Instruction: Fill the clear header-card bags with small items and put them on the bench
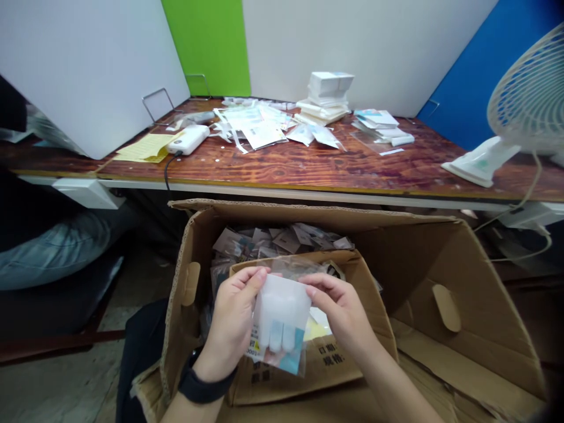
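A clear plastic bag is held up between my hands over an open cardboard box. Inside it show a white sheet, a light blue card and two small whitish rounded pieces. My left hand pinches its upper left edge between thumb and fingers; a dark band circles that wrist. At the upper right corner, my right hand grips the bag with thumb and fingertips. Directly below lies a smaller cardboard box with dark printing. Many small filled plastic bags are heaped behind it, partly hidden.
The large cardboard box stands against the wooden table. On the table are a white power bank with a cable, yellow paper, loose packets, a white stack and a fan. Another person's leg is at left.
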Action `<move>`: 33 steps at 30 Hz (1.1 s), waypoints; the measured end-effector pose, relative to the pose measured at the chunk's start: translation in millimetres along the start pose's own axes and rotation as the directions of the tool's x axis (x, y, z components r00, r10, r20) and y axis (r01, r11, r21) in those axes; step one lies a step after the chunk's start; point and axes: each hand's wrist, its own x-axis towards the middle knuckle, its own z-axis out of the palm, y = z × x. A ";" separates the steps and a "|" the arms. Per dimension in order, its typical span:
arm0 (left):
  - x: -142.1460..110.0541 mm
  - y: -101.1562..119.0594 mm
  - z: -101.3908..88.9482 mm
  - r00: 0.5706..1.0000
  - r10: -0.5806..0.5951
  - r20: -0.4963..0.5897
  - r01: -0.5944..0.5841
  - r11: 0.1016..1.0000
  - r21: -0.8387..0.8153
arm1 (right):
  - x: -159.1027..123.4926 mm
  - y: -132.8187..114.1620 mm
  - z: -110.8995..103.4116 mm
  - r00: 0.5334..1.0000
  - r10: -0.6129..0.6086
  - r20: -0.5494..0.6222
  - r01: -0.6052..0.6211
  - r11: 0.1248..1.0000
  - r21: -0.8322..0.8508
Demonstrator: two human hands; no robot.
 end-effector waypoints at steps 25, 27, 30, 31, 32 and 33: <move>-2.8 4.5 -2.2 0.999 0.004 -0.034 -0.007 0.994 -0.107 | 5.1 7.9 4.6 0.990 0.135 -0.045 -0.132 0.989 0.061; -3.1 5.0 -2.0 0.999 -0.005 -0.040 0.000 0.994 -0.112 | 5.4 4.8 3.9 0.990 0.119 -0.070 -0.117 0.992 0.039; -4.2 6.1 -2.4 0.998 -0.015 -0.053 0.009 0.995 -0.104 | 4.3 -0.3 2.9 0.991 0.081 -0.106 -0.081 0.997 0.005; -4.6 6.4 -2.6 0.999 -0.019 -0.050 0.013 0.995 -0.103 | 3.6 -1.4 2.6 0.990 0.085 -0.111 -0.084 0.996 0.017; -5.0 6.6 -2.9 0.999 -0.022 -0.040 0.018 0.995 -0.102 | 2.7 -2.1 2.5 0.989 0.102 -0.109 -0.098 0.994 0.038; -5.3 6.7 -3.2 0.999 -0.025 -0.028 0.022 0.995 -0.101 | 1.9 -2.4 2.5 0.986 0.132 -0.102 -0.125 0.990 0.067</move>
